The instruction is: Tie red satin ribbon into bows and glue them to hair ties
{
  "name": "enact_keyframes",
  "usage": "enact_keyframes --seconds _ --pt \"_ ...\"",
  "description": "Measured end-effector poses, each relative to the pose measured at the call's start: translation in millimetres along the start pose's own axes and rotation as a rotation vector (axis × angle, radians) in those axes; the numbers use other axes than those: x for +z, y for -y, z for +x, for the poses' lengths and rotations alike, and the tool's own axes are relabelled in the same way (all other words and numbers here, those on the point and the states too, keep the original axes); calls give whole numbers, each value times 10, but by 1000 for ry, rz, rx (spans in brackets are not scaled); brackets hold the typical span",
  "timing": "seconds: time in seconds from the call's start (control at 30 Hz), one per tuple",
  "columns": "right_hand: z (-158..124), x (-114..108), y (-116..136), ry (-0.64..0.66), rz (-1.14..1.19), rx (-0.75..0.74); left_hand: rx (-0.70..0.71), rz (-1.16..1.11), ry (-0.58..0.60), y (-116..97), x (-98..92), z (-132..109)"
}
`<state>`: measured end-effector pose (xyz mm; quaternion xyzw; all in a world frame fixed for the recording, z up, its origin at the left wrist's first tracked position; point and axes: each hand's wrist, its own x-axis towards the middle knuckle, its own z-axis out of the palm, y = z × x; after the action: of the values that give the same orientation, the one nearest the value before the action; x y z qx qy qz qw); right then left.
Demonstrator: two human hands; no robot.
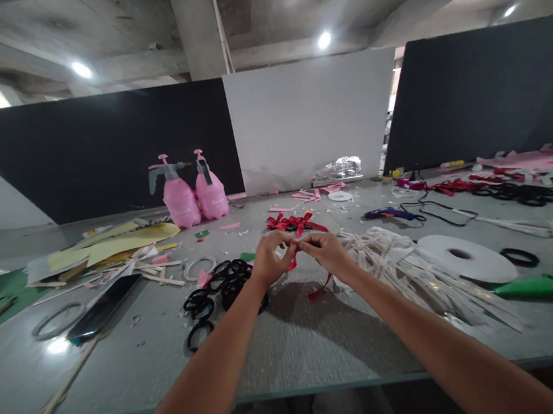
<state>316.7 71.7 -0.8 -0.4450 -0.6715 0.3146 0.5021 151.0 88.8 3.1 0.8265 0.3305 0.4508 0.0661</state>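
Note:
Over the middle of the table, my left hand point(273, 259) and my right hand point(330, 254) meet at the fingertips, each closed in a pinch. Between them they hold a red ribbon point(321, 288), whose loose end hangs below my right hand; a bit of red also shows under my left fingers. Just beyond the hands lies a pile of red ribbon bows point(303, 220). Black hair ties point(228, 277) are heaped beside my left wrist. A bundle of white strips point(388, 254) lies to the right of my right hand.
Two pink spray bottles point(181, 202) stand at the back left. A phone point(110, 306) and paper sheets point(124, 244) lie left. On the right are a blue glue gun point(392, 213) with its cord, a white ribbon roll point(485, 262) and a green handle point(531, 288). Upright panels point(311, 122) border the back.

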Motion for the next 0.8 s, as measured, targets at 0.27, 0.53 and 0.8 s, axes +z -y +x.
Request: enact_keyframes --seconds 0.27,0.53,0.8 --pt "26 -14 -119 -40 -119 -88 56 148 22 5 -69 13" --pt "-46 3 -52 -22 -252 -207 5 217 -6 5 -42 17" --pt "-46 25 -98 -18 -307 -204 5 232 16 47 -29 7"
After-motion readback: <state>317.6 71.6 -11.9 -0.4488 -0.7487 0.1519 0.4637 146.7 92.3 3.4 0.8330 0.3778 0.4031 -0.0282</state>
